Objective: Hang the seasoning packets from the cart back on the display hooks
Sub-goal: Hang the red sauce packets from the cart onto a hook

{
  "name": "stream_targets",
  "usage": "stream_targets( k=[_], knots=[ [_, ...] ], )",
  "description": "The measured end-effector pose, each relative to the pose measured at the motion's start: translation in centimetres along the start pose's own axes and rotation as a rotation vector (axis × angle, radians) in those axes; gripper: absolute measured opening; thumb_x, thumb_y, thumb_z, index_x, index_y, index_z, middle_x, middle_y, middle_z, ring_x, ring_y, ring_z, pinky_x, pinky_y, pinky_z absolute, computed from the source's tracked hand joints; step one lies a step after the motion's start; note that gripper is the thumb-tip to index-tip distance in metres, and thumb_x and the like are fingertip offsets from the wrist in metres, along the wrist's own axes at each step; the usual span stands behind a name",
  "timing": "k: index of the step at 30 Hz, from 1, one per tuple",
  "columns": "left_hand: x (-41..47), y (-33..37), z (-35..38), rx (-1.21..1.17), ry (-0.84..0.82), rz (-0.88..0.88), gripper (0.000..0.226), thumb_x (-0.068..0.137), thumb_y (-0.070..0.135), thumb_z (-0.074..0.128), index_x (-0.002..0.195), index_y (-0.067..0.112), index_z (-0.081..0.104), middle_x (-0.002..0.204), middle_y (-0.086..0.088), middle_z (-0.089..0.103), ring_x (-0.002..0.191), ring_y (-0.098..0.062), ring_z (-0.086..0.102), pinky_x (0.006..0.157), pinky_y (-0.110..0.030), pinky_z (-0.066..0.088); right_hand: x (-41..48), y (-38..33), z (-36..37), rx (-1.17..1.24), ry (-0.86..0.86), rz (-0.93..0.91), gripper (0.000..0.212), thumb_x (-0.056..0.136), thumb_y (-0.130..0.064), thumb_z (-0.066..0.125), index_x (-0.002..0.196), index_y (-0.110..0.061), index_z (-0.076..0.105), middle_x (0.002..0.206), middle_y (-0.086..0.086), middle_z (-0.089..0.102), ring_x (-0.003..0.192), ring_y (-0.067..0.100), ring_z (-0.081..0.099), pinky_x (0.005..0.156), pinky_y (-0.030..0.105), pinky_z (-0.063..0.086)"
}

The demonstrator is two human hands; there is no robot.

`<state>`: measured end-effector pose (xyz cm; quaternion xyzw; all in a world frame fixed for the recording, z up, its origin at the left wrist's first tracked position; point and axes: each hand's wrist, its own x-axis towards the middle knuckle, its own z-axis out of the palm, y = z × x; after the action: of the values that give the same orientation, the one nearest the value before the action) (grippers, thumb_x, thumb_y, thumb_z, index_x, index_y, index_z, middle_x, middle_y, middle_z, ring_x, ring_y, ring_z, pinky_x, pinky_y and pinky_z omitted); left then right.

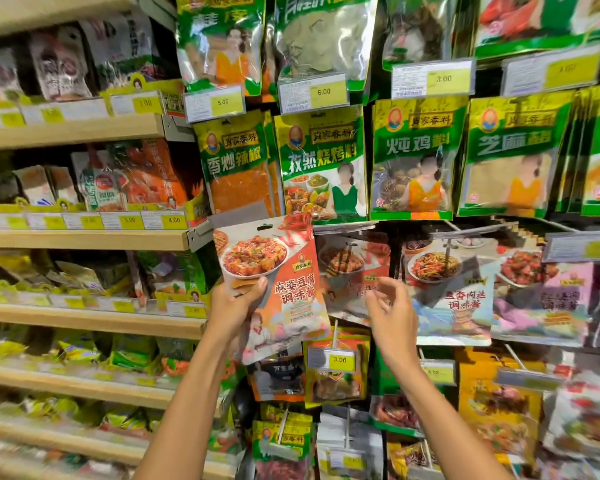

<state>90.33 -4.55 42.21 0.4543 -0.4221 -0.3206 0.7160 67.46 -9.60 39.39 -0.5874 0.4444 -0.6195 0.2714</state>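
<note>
The left hand point(238, 303) grips one seasoning packet point(284, 289) at its left edge, thumb across the front. The packet stands nearly upright with its long axis vertical. Its hang hole point(264, 226) is at the top, above the hand and just left of the hanging orange packets point(352, 261). The right hand point(392, 306) is empty, fingers loosely spread, and nearer that row. The hook is hidden. That row shows three packet fronts.

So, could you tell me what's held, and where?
Left grip holds the mapo tofu sauce packet by its left edge; right grip holds nothing.
</note>
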Motion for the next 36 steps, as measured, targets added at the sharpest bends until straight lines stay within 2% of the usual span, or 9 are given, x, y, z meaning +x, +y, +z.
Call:
stream_targets(
  k=[4, 8, 12, 16, 19, 24, 29, 32, 36],
  knots=[
    [-1.6, -0.7, 0.5, -0.1, 0.016, -0.049, 0.028, 0.083, 0.004, 0.066, 0.11, -0.002, 0.061, 0.077, -0.007, 0.067, 0.05, -0.014, 0.054, 0.033, -0.02, 0.037, 0.2, -2.5, 1.0, 0.193, -0.184, 0.024, 0.027, 0.093, -0.023, 0.058, 0.117, -0.014, 0.051, 0.099, -0.009, 0.057, 0.088, -0.006, 0.055, 0.07, 0.0, 0.042],
    [-2.7, -1.3, 1.1, -0.1, -0.036, -0.085, 0.019, 0.083, 0.006, 0.067, 0.102, 0.001, 0.065, 0.079, -0.009, 0.07, 0.055, -0.018, 0.057, 0.034, -0.019, 0.036, 0.3, -2.9, 2.1, 0.255, -0.369, 0.1, 0.034, 0.09, -0.032, 0.06, 0.119, -0.016, 0.052, 0.101, -0.006, 0.064, 0.093, 0.003, 0.062, 0.073, 0.011, 0.049],
    [-2.9, -1.7, 2.7, -0.077, -0.093, -0.093, 0.011, 0.079, 0.009, 0.071, 0.089, 0.006, 0.072, 0.08, -0.018, 0.067, 0.049, -0.022, 0.053, 0.033, -0.021, 0.037, 0.1, -2.1, 1.9, 0.337, -0.502, 0.133, 0.023, 0.082, -0.035, 0.069, 0.098, -0.02, 0.067, 0.09, -0.007, 0.074, 0.083, 0.005, 0.069, 0.069, 0.013, 0.052],
    [-3.1, -1.7, 4.5, 0.1, -0.17, -0.055, 0.004, 0.083, 0.01, 0.069, 0.081, 0.009, 0.073, 0.069, -0.01, 0.068, 0.045, -0.02, 0.055, 0.036, -0.022, 0.043, 0.4, -0.4, 0.7, 0.355, -0.434, 0.218, 0.032, 0.073, -0.04, 0.072, 0.083, -0.01, 0.07, 0.073, -0.003, 0.07, 0.067, 0.008, 0.063, 0.062, 0.018, 0.05],
    [-2.4, -0.5, 4.7, 0.299, -0.133, 0.065, 0.008, 0.085, 0.013, 0.069, 0.088, 0.007, 0.073, 0.071, -0.002, 0.072, 0.058, -0.007, 0.064, 0.051, -0.017, 0.049, 0.6, 1.4, 0.0, 0.416, -0.352, 0.322, 0.021, 0.083, -0.021, 0.069, 0.088, -0.001, 0.067, 0.074, 0.003, 0.072, 0.065, 0.011, 0.068, 0.058, 0.021, 0.052],
    [1.0, 5.7, 4.0, 0.608, 0.259, 0.356, 0.014, 0.09, 0.028, 0.058, 0.088, 0.022, 0.07, 0.071, 0.003, 0.071, 0.064, -0.014, 0.068, 0.067, -0.03, 0.055, 2.2, 2.6, -0.9, 0.386, -0.204, 0.399, 0.011, 0.086, -0.013, 0.067, 0.09, -0.004, 0.066, 0.075, 0.004, 0.072, 0.064, 0.015, 0.068, 0.057, 0.024, 0.052],
    [5.3, 12.0, 7.4, 0.826, 0.358, 0.804, 0.023, 0.096, 0.024, 0.05, 0.109, 0.015, 0.067, 0.087, -0.002, 0.07, 0.077, -0.015, 0.063, 0.062, -0.017, 0.039, 3.9, 2.2, -0.3, 0.329, -0.166, 0.377, 0.014, 0.086, -0.016, 0.068, 0.092, -0.003, 0.066, 0.082, 0.01, 0.073, 0.074, 0.023, 0.069, 0.066, 0.034, 0.057],
    [7.6, 14.1, 9.9, 0.903, 0.353, 0.966, 0.029, 0.097, 0.021, 0.045, 0.121, 0.011, 0.059, 0.109, -0.006, 0.066, 0.102, -0.018, 0.058, 0.079, -0.018, 0.037, 4.5, 2.2, 0.0, 0.272, -0.162, 0.366, 0.016, 0.086, -0.017, 0.068, 0.091, -0.001, 0.067, 0.092, 0.019, 0.072, 0.088, 0.034, 0.068, 0.083, 0.046, 0.053],
    [10.4, 15.3, 12.3, 1.067, 0.357, 1.158, 0.037, 0.097, 0.022, 0.042, 0.13, 0.006, 0.05, 0.129, -0.012, 0.054, 0.12, -0.025, 0.049, 0.101, -0.03, 0.035, 4.9, 2.8, 0.2, 0.255, -0.135, 0.395, 0.017, 0.086, -0.016, 0.068, 0.09, 0.001, 0.068, 0.091, 0.019, 0.072, 0.092, 0.038, 0.067, 0.087, 0.051, 0.052]
  ],
)
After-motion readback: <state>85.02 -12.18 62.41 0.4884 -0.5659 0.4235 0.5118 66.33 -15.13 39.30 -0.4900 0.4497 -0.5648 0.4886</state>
